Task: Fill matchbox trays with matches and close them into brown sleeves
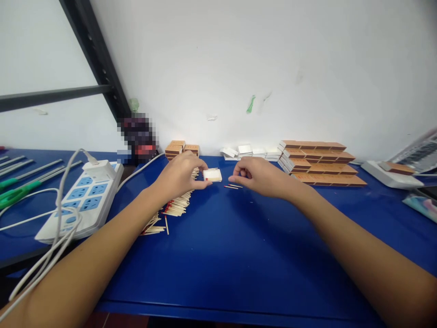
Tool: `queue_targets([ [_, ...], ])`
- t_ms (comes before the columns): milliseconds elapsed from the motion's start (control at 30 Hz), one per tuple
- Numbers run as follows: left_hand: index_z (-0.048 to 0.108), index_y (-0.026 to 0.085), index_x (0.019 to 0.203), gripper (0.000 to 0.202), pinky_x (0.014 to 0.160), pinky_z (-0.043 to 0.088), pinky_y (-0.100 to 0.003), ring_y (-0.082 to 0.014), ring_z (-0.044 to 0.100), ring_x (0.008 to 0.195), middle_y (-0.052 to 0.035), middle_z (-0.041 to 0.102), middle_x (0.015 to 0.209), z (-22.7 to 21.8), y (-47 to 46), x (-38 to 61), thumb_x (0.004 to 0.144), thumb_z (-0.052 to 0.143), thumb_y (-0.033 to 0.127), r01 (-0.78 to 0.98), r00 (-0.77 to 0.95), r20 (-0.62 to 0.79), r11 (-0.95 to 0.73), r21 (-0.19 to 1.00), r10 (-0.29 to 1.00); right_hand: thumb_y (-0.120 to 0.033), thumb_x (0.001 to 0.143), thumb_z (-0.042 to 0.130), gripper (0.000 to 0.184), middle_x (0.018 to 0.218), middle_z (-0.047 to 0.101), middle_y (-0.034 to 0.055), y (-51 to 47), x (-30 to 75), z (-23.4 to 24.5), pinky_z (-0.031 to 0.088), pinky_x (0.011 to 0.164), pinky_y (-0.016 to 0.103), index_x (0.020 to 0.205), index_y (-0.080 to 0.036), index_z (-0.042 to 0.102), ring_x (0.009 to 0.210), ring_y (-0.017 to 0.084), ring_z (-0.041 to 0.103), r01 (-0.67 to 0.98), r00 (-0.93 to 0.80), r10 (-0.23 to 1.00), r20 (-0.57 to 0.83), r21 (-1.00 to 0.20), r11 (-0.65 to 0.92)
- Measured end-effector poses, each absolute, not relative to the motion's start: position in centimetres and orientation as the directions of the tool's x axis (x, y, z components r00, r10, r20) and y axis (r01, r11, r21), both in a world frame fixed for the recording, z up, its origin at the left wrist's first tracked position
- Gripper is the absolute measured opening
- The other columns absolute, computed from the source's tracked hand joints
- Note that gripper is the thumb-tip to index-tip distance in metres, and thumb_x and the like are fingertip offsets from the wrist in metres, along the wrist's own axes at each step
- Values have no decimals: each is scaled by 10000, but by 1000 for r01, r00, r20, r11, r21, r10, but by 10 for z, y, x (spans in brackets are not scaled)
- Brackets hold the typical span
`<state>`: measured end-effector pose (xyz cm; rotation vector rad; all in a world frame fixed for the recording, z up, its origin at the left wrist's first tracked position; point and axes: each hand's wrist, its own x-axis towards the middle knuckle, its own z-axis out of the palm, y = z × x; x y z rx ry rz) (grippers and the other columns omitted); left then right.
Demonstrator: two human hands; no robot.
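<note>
Thumb and fingers of my left hand (186, 171) grip a small white matchbox tray (214, 175) at its left end. The tray faces up, with a bit of red and pale wood showing inside. To its right, my right hand (256, 175) has its fingers curled and pinched toward the thumb; whether something is between the fingertips is hidden. A few loose red-tipped matches (233, 186) show just below those fingertips. A large pile of matches (179, 205) lies under and beside my left hand, partly covered by it.
Brown matchboxes (324, 168) are stacked in steps at the right, and a smaller stack (175, 148) stands behind my left hand. White trays (252, 151) line the wall. A power strip (85, 196) with cables and green-handled screwdrivers (20, 193) lie left on the blue table (239, 264).
</note>
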<state>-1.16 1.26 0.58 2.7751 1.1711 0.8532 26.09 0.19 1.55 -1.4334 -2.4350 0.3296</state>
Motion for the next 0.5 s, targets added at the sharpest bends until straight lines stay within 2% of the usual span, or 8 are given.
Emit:
queue_targets([
  [100,747,214,939,193,816,470,-370,-245,629,912,-42,744,925,11,16,-17,844,864,335,688,541,484,-693,215,688,-516,909,725,316,876,694,66,5,267,11,395,643,308,886,-200,714,727,183,574,827,-465,884,-44,-379,416],
  [267,734,213,924,208,802,455,-371,-244,622,906,-44,732,919,13,17,-20,836,877,336,704,535,482,-681,199,694,-337,939,647,173,932,715,89,3,269,10,440,629,319,891,-198,737,708,190,600,838,-465,869,-173,-404,368],
  [367,735,205,923,211,797,458,-367,-248,628,916,-47,734,906,11,18,-20,844,872,345,693,554,491,-699,176,673,-293,932,641,149,1015,718,98,3,271,14,445,650,321,941,-199,756,741,198,621,851,-451,869,-204,-390,351],
  [500,748,209,961,235,809,472,-366,-249,638,935,-46,751,934,7,19,-21,846,874,369,687,568,478,-706,173,670,-326,946,631,168,1018,719,101,3,273,16,444,684,317,914,-194,730,781,204,623,824,-483,864,-145,-409,392],
])
